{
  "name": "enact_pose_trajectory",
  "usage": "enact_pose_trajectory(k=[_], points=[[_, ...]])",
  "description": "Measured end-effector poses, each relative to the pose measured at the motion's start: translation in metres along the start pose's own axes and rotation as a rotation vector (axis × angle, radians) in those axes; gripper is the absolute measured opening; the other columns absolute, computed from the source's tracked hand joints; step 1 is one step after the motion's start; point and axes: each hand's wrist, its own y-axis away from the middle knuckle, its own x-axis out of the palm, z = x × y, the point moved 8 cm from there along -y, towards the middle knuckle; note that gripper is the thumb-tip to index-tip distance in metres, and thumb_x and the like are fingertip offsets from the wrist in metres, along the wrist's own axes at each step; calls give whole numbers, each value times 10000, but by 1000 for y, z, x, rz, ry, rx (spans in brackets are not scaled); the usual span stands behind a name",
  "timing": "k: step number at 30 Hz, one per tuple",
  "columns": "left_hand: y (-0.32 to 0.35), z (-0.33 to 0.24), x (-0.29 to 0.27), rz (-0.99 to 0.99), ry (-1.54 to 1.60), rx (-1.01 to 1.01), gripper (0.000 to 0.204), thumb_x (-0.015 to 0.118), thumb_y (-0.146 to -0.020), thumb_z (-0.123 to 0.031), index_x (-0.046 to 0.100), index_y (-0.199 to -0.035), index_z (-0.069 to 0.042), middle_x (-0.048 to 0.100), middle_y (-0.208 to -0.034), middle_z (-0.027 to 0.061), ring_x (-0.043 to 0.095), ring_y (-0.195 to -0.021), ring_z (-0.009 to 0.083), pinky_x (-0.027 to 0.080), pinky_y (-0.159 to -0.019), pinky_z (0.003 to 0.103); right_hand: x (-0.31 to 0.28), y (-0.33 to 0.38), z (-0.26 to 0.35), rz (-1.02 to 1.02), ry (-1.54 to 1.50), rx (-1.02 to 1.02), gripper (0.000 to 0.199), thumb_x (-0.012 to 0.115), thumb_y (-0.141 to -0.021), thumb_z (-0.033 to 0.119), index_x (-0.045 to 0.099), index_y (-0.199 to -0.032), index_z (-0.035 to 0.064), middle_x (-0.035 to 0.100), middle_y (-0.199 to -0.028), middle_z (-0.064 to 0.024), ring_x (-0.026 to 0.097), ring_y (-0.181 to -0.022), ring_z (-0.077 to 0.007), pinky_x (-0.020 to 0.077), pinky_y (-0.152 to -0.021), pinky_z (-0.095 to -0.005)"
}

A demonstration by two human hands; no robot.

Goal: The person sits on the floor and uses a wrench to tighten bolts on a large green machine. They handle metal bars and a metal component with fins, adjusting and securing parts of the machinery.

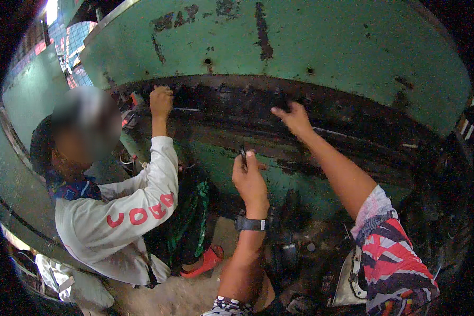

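My left hand (250,181), with a dark watch on its wrist, is closed around a slim dark object (243,156) whose kind I cannot make out. Higher up and to the right, my right hand (296,120) reaches to a blackened metal ledge (226,97) along a green panel (326,37). Its thumb and fingers curl about something dark by a small bolt-like fitting (277,91); dark surroundings hide what it is. Several such fittings line the ledge.
At the left crouches a co-worker in a white long-sleeved top (126,216); their raised hand (161,101) touches the ledge's left part. Dark machine parts (284,255) and a pale metal plate (348,279) lie low at the right. Concrete floor (163,303) shows below.
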Motion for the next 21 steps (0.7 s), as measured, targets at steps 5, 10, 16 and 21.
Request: enact_pose_trajectory(k=[5,10,16,21], points=[[6,7,-6,-18,-248,128,273,546,-1032,-258,555,-882,-31,545,-755,3,500,-667,92,401,-624,279,27,21,39,281,-347,203,568,859,-756,385,667,-1037,-69,693,-963,-122,634,-873,-220,505,-792,-371],[4,14,16,-10,-293,112,271,549,-1031,-271,576,-921,-25,570,-777,17,514,-670,103,420,-636,285,44,-9,-23,156,-249,142,487,847,-779,312,675,-1054,-51,700,-990,-84,622,-883,-189,498,-798,-358],[16,18,9,-35,-273,120,256,543,-1033,-254,606,-979,-12,590,-812,23,528,-673,111,438,-654,281,52,-24,-37,78,-397,120,416,819,-809,238,681,-1097,-29,709,-1054,-66,618,-929,-186,483,-863,-361],[2,-8,24,41,-266,171,271,541,-1030,-259,589,-934,-11,544,-719,17,493,-642,112,415,-602,296,15,-27,-43,95,-272,161,553,851,-779,340,656,-1131,-39,692,-1112,-94,619,-983,-205,482,-896,-364]])
